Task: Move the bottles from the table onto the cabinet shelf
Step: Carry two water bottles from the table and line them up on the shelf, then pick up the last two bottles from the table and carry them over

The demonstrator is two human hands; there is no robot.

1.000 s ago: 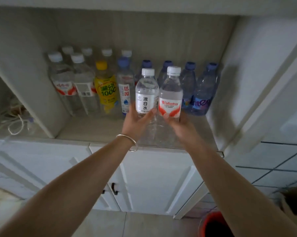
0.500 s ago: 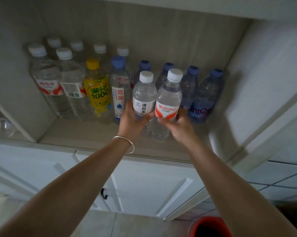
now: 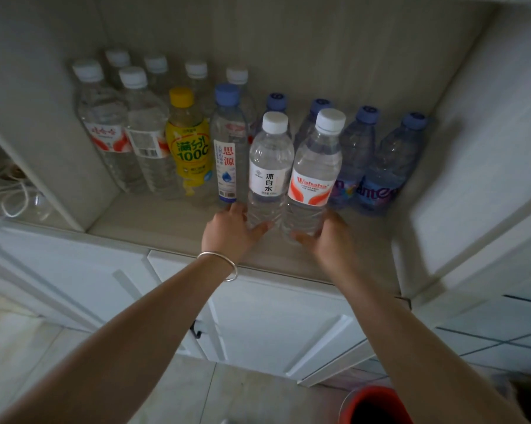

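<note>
Near the front edge of the cabinet shelf [image 3: 172, 228], two clear bottles stand upright side by side, touching or nearly so. Left hand [image 3: 231, 229] wraps the base of the white-label bottle [image 3: 270, 166]; thumb visible in front, fingers behind. Right hand [image 3: 326, 237] curls round the base of the red-label bottle [image 3: 314, 175] likewise. Both grips sit low, probably to steady the bases as they settle on the board; whether the bottoms are fully down, cannot tell.

Placement judged deliberate: the pair forms a front row ahead of the blue-capped bottles [image 3: 389, 166] along the back wall, just right of the yellow bottle [image 3: 189, 148] and the tall blue-cap bottle [image 3: 227, 145]. Right front corner of shelf remains free for further bottles.

Bracelet [image 3: 219, 264] on left wrist. Red bin [image 3: 377, 405] on the floor below.

Step in hand: release.
</note>
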